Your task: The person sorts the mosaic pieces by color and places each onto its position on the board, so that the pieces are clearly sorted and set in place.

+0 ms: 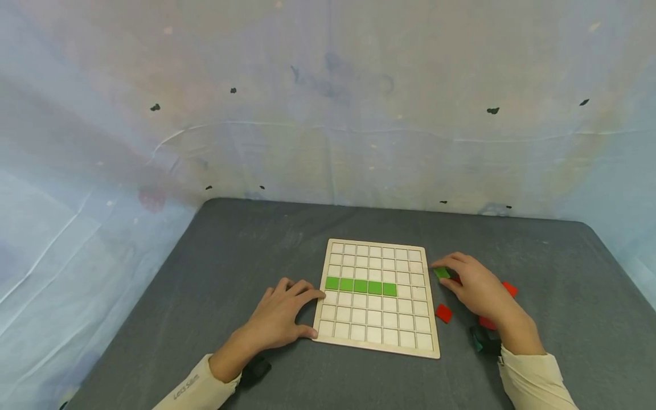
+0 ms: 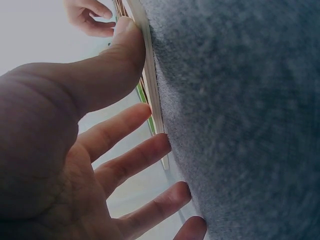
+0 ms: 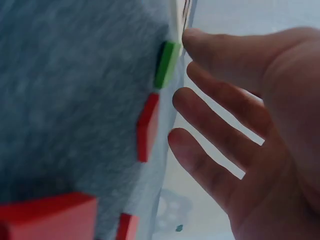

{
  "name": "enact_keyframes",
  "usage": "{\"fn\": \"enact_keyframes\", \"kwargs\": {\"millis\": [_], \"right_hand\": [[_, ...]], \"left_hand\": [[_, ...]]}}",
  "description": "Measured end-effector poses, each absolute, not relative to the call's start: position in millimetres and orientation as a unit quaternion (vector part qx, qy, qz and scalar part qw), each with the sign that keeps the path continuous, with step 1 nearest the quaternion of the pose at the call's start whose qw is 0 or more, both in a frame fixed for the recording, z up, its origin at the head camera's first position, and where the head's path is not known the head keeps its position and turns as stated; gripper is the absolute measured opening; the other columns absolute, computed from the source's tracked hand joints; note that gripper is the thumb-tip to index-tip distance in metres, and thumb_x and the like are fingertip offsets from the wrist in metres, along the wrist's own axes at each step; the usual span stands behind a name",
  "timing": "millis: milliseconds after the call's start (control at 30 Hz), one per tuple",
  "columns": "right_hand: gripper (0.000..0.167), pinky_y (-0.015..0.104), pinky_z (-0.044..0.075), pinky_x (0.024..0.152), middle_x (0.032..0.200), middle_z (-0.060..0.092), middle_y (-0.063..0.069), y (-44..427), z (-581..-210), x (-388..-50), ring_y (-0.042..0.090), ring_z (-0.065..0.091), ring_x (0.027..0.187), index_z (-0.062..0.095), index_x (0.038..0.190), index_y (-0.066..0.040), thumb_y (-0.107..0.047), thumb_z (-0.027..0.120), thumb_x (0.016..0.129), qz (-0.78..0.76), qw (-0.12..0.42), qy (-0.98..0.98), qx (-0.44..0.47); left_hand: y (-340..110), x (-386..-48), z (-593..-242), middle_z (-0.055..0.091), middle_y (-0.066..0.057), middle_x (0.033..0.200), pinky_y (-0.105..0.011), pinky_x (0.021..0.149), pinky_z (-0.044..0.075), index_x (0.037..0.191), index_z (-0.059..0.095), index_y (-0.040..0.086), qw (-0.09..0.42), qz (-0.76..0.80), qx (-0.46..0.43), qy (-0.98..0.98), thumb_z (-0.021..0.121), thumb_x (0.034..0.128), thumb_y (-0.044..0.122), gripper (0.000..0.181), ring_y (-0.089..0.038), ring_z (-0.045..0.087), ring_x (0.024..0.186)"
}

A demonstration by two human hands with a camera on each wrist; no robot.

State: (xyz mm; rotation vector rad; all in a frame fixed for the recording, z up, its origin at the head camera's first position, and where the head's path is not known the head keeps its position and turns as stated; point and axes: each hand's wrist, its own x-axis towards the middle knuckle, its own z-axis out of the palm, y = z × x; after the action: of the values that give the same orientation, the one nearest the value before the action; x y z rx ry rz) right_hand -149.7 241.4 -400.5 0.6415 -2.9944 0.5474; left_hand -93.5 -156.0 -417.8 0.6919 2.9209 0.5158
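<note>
A pale wooden grid board (image 1: 359, 344) lies flat on the table, with several green tiles (image 1: 361, 286) side by side in one row from its left edge. My left hand (image 1: 279, 313) rests at the board's left side, its thumb on the corner nearest me and its fingers spread along the edge. To the right of the board, my right hand (image 1: 482, 287) hovers over a loose green tile (image 3: 167, 65), thumb and fingers apart around it. In the right wrist view that tile lies on the cloth, and the fingers (image 3: 192, 150) hold nothing.
Red tiles lie loose right of the board: one red tile (image 1: 443, 313) close to its edge, others (image 1: 509, 289) partly behind the right hand and wrist. Dark grey cloth (image 1: 246, 245) covers the table. A pale patterned curtain (image 1: 328, 142) hangs behind it.
</note>
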Motion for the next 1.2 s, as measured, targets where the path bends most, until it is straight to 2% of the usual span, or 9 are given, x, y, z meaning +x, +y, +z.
{"fn": "enact_keyframes", "kwargs": {"millis": [300,733,1200], "right_hand": [[0.036,0.058,0.047,0.097,0.13,0.062,0.018,245.0,-405.8,-152.3,0.042,0.055,0.121,0.067,0.125,-0.009,-0.008,0.072,0.09,0.164,0.002,-0.967,0.196],[0.037,0.057,0.048,0.095,0.127,0.062,0.018,246.7,-407.0,-153.5,0.041,0.058,0.118,0.067,0.126,-0.009,-0.008,0.073,0.089,0.16,-0.002,-0.969,0.191],[0.038,0.058,0.046,0.096,0.126,0.063,0.019,247.3,-406.6,-154.5,0.042,0.057,0.119,0.066,0.127,-0.007,-0.016,0.073,0.09,0.161,-0.012,-0.971,0.178]], "left_hand": [[-155.7,-93.5,-417.2,0.057,0.007,0.13,-0.044,0.08,0.038,0.133,0.06,0.032,0.043,0.167,0.23,0.958,0.086,0.0711,0.045,0.068,-0.023,0.047,0.112],[-154.6,-92.6,-413.9,0.057,0.007,0.129,-0.044,0.08,0.039,0.133,0.06,0.031,0.047,0.16,0.227,0.959,0.086,0.0712,0.045,0.068,-0.024,0.047,0.113],[-155.3,-93.0,-415.0,0.057,0.007,0.129,-0.044,0.079,0.038,0.133,0.061,0.031,0.046,0.161,0.229,0.959,0.086,0.0711,0.045,0.068,-0.024,0.048,0.112]]}}
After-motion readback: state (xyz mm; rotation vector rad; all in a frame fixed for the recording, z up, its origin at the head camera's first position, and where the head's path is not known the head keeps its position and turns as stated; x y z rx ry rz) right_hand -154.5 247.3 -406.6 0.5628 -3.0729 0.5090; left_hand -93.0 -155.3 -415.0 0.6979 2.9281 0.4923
